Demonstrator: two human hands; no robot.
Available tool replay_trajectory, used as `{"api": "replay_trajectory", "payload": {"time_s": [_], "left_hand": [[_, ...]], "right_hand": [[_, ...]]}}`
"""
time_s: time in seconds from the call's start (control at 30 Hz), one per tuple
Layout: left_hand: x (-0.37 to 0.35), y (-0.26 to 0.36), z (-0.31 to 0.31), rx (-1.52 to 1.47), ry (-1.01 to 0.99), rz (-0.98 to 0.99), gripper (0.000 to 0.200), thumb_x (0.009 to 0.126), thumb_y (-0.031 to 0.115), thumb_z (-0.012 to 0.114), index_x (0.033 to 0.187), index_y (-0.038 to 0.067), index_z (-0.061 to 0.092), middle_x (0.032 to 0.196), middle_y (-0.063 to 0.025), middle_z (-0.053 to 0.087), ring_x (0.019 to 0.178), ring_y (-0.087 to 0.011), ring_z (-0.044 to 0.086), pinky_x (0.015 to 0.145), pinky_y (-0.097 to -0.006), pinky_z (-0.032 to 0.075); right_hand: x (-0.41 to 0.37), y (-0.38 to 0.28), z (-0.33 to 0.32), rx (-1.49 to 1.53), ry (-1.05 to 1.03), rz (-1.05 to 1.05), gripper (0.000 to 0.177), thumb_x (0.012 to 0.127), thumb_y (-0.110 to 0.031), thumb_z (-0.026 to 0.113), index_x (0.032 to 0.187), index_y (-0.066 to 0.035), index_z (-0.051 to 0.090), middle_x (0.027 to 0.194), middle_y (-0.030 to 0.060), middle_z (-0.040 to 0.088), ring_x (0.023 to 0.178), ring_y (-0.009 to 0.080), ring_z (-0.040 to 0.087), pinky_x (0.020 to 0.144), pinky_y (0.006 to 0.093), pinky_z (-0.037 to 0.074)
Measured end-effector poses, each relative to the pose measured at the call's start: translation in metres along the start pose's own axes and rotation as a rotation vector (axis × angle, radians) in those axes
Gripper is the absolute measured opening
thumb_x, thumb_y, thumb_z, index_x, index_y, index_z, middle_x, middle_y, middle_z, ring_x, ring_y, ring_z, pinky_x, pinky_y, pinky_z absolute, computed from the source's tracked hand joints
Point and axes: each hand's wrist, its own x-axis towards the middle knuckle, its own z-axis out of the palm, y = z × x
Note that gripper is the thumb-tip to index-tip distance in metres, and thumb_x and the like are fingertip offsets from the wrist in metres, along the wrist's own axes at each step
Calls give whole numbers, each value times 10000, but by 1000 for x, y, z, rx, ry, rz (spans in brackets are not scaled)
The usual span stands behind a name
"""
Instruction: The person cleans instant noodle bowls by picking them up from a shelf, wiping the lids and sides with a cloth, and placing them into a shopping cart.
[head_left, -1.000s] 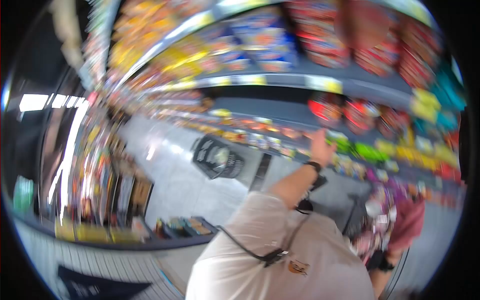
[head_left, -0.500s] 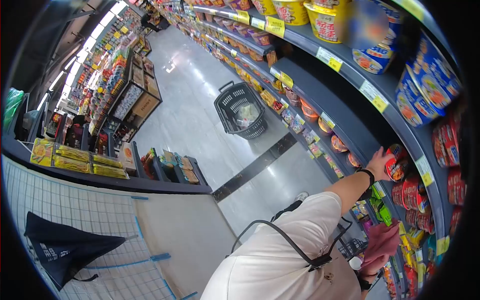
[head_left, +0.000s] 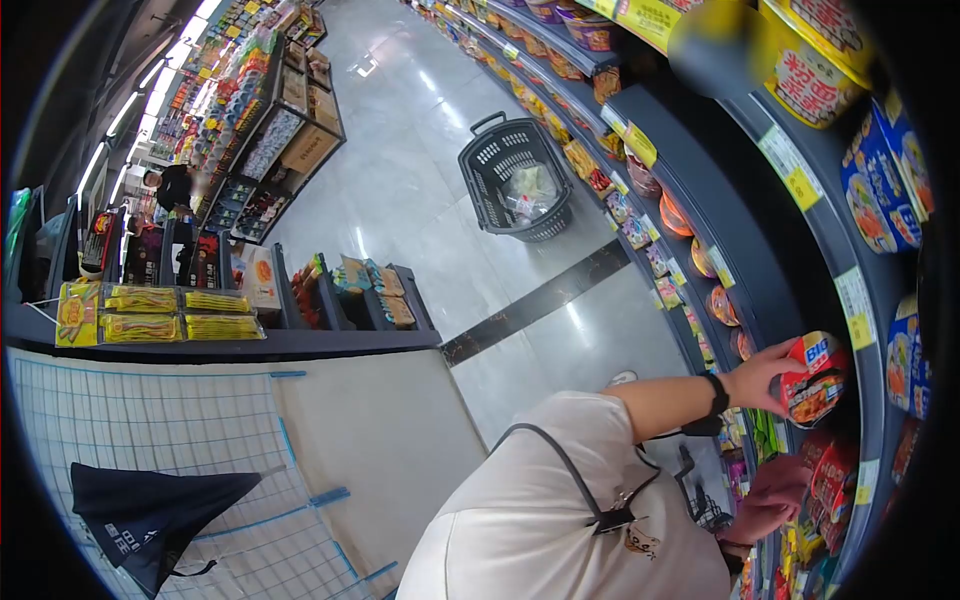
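My left hand, with a black band at its wrist, grips a red instant-noodle bowl marked "BIG" at the edge of a dark shelf. The bowl is tilted, its printed side facing me. Lower down, pink material covers my right hand, so its fingers cannot be made out. It lies close beside stacked red noodle bowls on the shelf.
A dark shopping basket with a clear-wrapped item stands on the floor. Yellow bowls and blue bowls line the shelves. A person is far left, beyond a low shelf with yellow packets.
The view has shifted. My left hand has drawn the red bowl outward and turned it, showing more of its label. The pink-covered right hand is now closer to the stacked red bowls.
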Motion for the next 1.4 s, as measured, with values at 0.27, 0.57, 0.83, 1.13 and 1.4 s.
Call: {"api": "replay_trajectory", "payload": {"time_s": [0.27,0.57,0.83,1.13,1.4], "left_hand": [[-63,62,-69,-386,58,-341,784,663,195,824,1314,130,394,1358,-114,389,1277,-270,402,1032,-381,371],[-70,149,-100,-312,315,-405,742,823,103,661,1439,68,249,1364,-84,443,1226,-190,451,1034,-357,370],[-73,197,-107,-1000,352,-417,676,940,567,356,1329,16,402,1273,-147,527,1150,-282,526,957,-435,451],[-59,244,-90,-248,429,-387,610,938,460,457,1360,36,343,1285,-129,507,1143,-238,547,913,-379,481],[-56,241,-85,-492,360,-329,743,895,643,380,1400,101,315,1359,-106,465,1217,-285,491,992,-440,433]], "right_hand": [[69,-87,9,1721,-9,-466,592,928,-373,413,1432,-86,296,1427,110,381,1334,245,331,1104,406,252],[68,34,-134,3819,-627,-785,539,991,-434,339,1369,-50,353,1290,107,486,1195,197,473,1039,369,368],[33,166,-220,3762,-153,-1316,688,933,-582,361,1402,-80,327,1387,86,425,1288,177,402,1095,347,296],[46,139,-212,3773,142,-956,487,989,-269,363,1410,-37,287,1429,62,326,1338,133,293,1119,290,213],[25,173,-196,3991,-537,-1318,496,1000,-337,372,1425,-96,288,1353,40,430,1233,92,434,1048,262,343]]}}
